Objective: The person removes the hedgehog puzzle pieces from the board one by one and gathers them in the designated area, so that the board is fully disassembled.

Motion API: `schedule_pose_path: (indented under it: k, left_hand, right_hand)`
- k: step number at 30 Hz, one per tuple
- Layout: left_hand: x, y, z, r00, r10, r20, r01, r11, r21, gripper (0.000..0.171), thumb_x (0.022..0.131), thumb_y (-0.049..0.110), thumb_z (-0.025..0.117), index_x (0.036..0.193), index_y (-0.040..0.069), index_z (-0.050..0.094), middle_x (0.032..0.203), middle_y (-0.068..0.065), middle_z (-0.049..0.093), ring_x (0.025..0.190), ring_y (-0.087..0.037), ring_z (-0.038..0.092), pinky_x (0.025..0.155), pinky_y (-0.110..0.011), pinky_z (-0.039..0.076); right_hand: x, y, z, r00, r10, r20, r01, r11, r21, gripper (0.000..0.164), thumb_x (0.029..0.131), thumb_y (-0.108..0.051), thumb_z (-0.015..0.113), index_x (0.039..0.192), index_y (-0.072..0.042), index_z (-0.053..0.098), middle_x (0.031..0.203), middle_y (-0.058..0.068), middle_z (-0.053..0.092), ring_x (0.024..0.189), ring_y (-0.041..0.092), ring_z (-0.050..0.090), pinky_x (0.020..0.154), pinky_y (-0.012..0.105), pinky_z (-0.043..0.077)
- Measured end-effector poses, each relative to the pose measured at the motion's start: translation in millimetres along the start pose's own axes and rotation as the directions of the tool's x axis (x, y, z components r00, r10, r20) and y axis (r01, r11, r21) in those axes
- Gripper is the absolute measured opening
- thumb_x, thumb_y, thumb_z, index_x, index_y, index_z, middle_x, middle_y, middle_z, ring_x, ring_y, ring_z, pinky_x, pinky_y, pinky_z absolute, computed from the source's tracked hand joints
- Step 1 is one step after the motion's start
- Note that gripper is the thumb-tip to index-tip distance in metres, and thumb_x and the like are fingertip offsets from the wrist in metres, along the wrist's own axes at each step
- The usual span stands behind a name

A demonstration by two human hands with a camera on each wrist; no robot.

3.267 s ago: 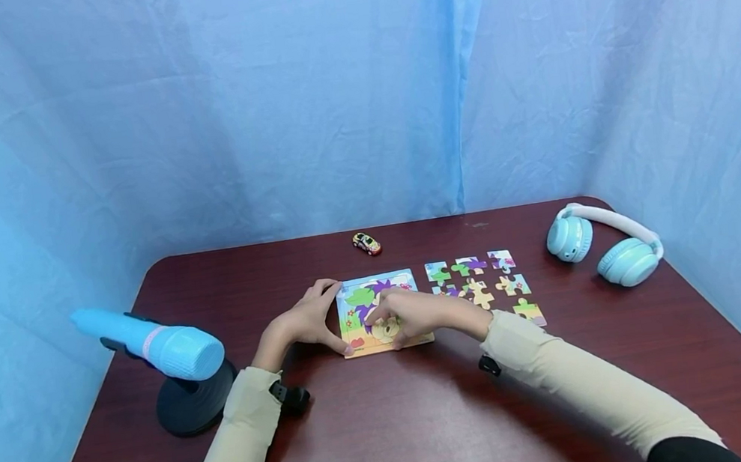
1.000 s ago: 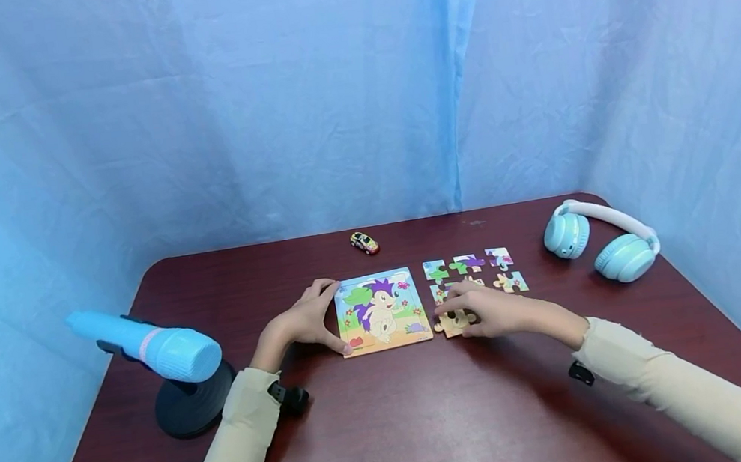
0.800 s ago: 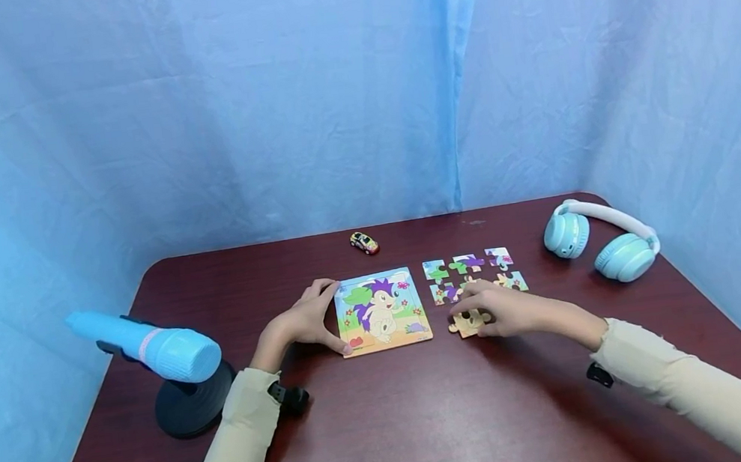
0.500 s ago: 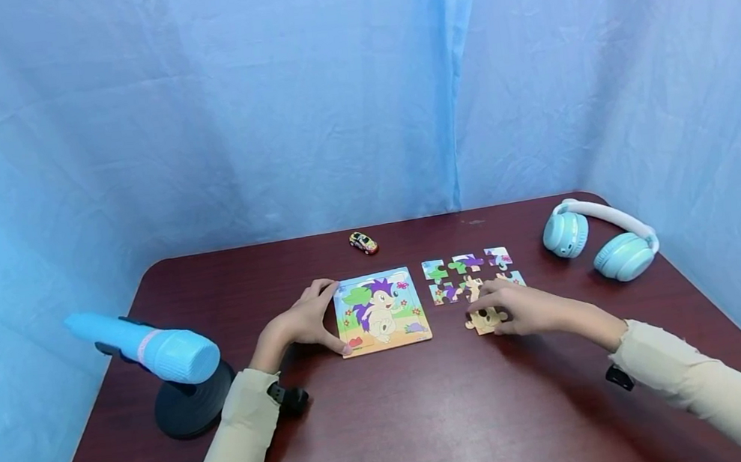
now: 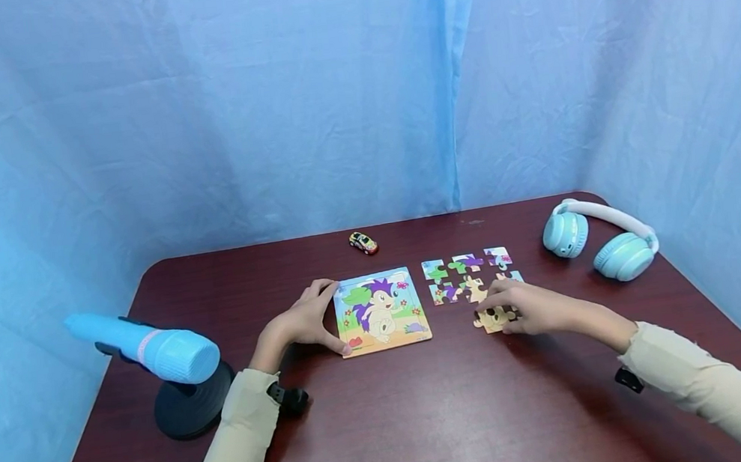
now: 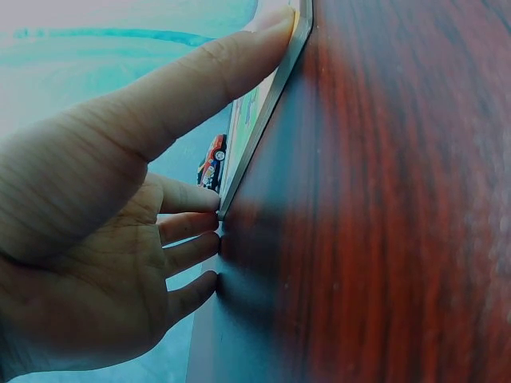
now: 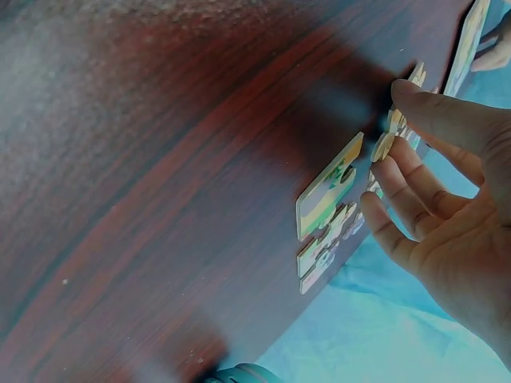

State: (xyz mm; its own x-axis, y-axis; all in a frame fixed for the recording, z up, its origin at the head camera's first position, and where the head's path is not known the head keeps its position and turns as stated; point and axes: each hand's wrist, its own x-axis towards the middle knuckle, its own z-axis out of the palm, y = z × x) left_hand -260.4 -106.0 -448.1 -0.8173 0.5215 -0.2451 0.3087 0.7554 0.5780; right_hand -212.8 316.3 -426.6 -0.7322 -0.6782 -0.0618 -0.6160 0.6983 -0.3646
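Note:
My left hand (image 5: 299, 325) lies at the left side of a square puzzle board (image 5: 379, 313) showing a purple-haired hedgehog. In the left wrist view its straight thumb rests on the near corner, and the index fingertip touches the far corner. To the right of the board, my right hand (image 5: 541, 309) pinches a tan puzzle piece (image 5: 491, 320) between thumb and fingers, low over the table. Beyond it lie several loose puzzle pieces (image 5: 435, 270) in rows. A green and yellow piece (image 7: 329, 187) shows in the right wrist view, hidden behind the hand from the head.
A toy car (image 5: 363, 243) stands behind the board. Light-blue headphones (image 5: 626, 257) lie at the back right of the dark wooden table (image 5: 391, 424). At the left, a blue microphone (image 5: 183, 354) sits on a round black stand (image 5: 189, 415). Blue curtains (image 5: 303, 102) surround the table.
My right hand has left the board and moved right, carrying the tan puzzle piece to the front row of loose pieces, slowing lately. My left hand has stayed at the board's left edge.

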Motion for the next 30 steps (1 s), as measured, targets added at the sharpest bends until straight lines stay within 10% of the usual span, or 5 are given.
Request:
schedule_pose_path:
  k: [30]
  left_hand:
    - [1.2,-1.5,0.4,1.000,0.013,-0.005,-0.013,1.000,0.013,0.124,0.072,0.042,0.093,0.163,0.003,0.017,0.164,-0.017,0.020,0.148,-0.036,0.027,0.119,-0.056,0.034]
  right_hand:
    - [16.9,-7.0,4.0,0.999,0.035,-0.013,-0.034,0.999,0.027,0.039,0.089,-0.007,0.077,0.127,-0.013,0.073,0.115,0.005,0.064,0.098,0.020,0.057,0.078,0.032,0.053]
